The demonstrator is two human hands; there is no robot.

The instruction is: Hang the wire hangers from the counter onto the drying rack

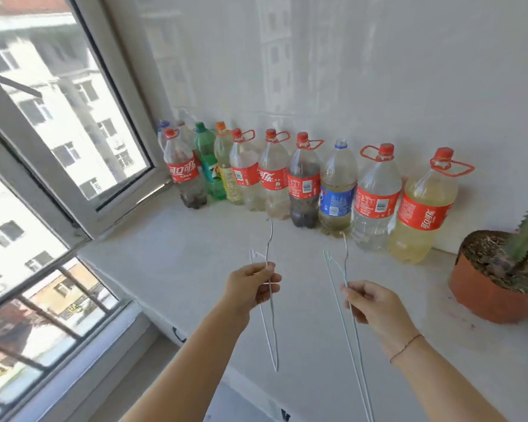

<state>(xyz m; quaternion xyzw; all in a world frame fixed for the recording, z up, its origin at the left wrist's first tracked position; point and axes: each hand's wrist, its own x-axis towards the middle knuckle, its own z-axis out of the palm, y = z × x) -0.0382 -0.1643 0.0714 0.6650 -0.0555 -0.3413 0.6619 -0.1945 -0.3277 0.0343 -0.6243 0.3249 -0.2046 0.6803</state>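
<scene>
Above the counter, hands gripping wire hangers.

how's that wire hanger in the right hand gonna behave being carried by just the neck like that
The wire hanger is thin bare wire, so it is probably very light and somewhat springy. The right hand pinches it just below the hook with the long body hanging free, so it may swing or twist in the grip. The smooth wire could also slip between the fingers.
</scene>
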